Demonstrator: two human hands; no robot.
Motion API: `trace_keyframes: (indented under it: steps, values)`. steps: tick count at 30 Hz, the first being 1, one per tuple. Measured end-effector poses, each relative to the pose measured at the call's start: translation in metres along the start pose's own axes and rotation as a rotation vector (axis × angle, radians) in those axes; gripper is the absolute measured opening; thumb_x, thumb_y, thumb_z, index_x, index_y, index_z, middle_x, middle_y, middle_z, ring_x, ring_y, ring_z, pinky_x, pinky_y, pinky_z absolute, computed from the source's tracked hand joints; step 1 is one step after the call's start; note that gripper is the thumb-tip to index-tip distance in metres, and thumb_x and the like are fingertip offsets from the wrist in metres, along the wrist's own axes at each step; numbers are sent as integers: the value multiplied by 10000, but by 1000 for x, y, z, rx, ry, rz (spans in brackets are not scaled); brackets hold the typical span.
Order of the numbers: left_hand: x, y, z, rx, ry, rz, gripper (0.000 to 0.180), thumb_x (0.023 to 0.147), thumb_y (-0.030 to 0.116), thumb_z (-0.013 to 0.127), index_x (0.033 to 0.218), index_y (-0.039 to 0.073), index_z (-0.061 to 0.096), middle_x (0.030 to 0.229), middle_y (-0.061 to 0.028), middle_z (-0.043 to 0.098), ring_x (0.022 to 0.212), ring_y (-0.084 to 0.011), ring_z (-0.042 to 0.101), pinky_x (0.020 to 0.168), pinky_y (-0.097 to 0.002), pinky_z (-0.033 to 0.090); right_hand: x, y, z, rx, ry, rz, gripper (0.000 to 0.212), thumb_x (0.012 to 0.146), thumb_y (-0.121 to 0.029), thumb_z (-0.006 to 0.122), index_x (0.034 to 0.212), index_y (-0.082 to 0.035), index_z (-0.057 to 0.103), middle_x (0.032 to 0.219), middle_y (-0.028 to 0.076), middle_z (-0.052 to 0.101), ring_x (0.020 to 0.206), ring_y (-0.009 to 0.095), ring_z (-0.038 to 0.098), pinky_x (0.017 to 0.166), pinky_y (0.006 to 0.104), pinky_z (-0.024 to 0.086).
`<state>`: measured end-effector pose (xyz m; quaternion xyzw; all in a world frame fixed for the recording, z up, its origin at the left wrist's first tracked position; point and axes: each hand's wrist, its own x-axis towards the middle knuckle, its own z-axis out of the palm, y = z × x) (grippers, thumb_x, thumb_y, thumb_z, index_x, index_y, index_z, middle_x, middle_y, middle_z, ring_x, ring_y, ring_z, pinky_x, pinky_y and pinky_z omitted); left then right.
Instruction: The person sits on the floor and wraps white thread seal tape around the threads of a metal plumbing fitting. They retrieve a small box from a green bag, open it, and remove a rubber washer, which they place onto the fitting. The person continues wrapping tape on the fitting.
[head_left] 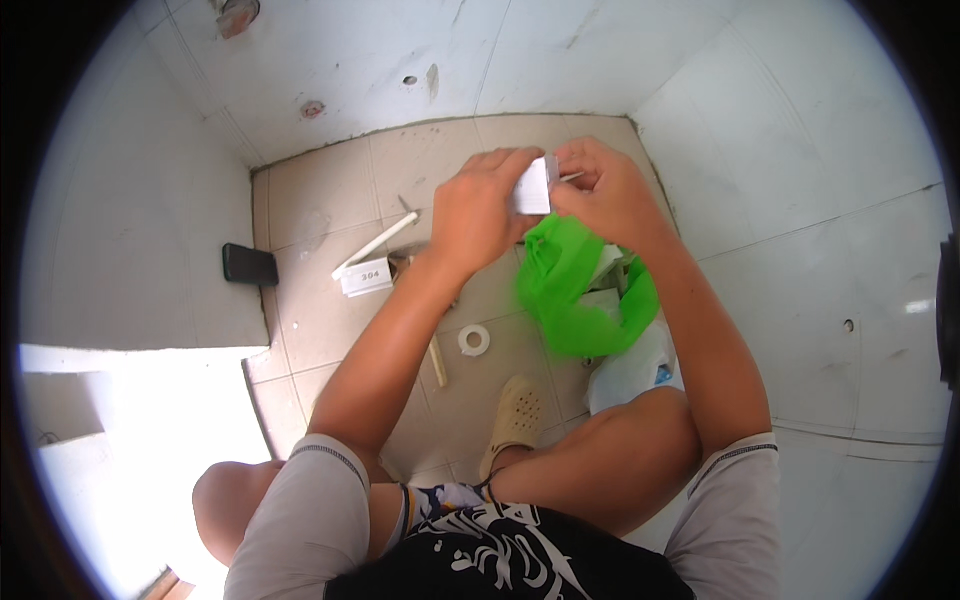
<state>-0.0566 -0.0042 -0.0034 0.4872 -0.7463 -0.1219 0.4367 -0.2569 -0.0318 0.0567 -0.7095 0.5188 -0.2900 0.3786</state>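
Above the tiled floor, my left hand (473,205) grips a small white cardboard box (531,188), its fingers closed round the box's left side. My right hand (612,190) is at the other end of the box. Its fingers are pinched at the greyish end, which looks like a flap; a thin pale edge shows between them. What lies inside the box is hidden. Just under my right hand sits a bright green plastic bag (560,300), its mouth open, with white and grey pieces showing inside.
A second white box (366,277) lies left of my left forearm, beside a white stick-like piece (380,243). A roll of white tape (474,351) rests on the floor. A dark phone (250,265) is against the left wall. A whitish plastic bag (620,380) stands by my right knee.
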Motion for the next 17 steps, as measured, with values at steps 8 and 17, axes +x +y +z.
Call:
trace_keyframes:
  steps: [8,17]
  values:
    - [17,29,-33,360,-51,141,655,735,238,932,1339,204,681,1206,-20,750,1101,-294,713,869,-438,611,-17,-24,-1,-116,53,-185,438,912,-88,700,1327,20,611,1022,91,757,888,159,733,799,301,574]
    - [24,98,-111,561,-204,177,708,779,445,907,1381,166,662,1208,-114,759,1095,-371,729,927,-486,596,-47,-66,-6,-208,224,-379,374,940,-126,641,1310,-82,621,928,149,739,781,274,707,761,412,566]
